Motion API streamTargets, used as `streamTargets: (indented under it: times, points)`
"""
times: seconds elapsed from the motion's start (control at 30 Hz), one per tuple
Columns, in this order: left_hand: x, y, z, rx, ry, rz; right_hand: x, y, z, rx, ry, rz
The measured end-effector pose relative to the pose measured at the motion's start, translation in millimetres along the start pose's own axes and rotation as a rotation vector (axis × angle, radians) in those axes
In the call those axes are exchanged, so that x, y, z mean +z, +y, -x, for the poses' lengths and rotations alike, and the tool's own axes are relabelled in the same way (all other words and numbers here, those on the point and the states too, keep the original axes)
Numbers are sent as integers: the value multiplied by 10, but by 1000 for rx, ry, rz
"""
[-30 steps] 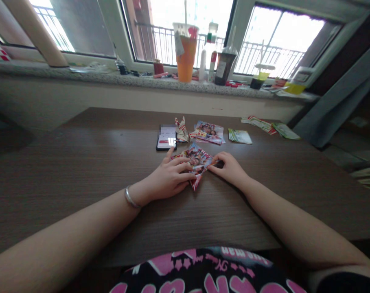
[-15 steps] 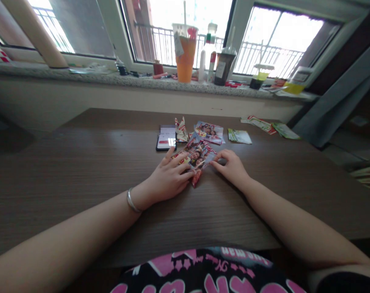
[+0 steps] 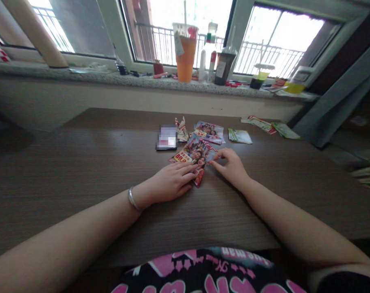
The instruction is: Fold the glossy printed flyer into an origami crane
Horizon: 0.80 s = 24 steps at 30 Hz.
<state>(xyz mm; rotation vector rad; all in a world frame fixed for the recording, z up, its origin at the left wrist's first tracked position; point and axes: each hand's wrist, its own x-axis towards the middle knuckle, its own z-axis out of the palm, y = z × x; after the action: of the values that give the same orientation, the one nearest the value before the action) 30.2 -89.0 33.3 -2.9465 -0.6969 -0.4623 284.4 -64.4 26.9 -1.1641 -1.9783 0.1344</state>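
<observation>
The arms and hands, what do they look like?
The left hand and right hand wear no gloves. A shiny silver bangle circles the left wrist. A short black sleeve shows on the right arm; no left sleeve shows.

Leaflets [image 3: 194, 149] and a phone [image 3: 167, 137] lie on the table [image 3: 111, 162]

1 left hand [image 3: 174, 183], 1 right hand [image 3: 233, 166], 1 held flyer [image 3: 196, 149], 1 phone [image 3: 167, 138], 1 folded paper [image 3: 181, 131] beside the phone, 1 bracelet [image 3: 134, 199], 1 table [image 3: 81, 167], 1 curtain [image 3: 340, 99].
</observation>
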Motion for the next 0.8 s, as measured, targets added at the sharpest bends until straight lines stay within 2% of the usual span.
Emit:
streamTargets:
  times: [0.23,0.5,0.8]
  points:
    - [-70,89,-56,5,-42,-28,45,-48,-16,29,-49,16]
    - [1,94,-39,-33,-36,53,55,-67,-31,-66,-46,-28]
    - [-22,110,-49,-70,-44,-43,44,-89,-27,-103,-67,-30]
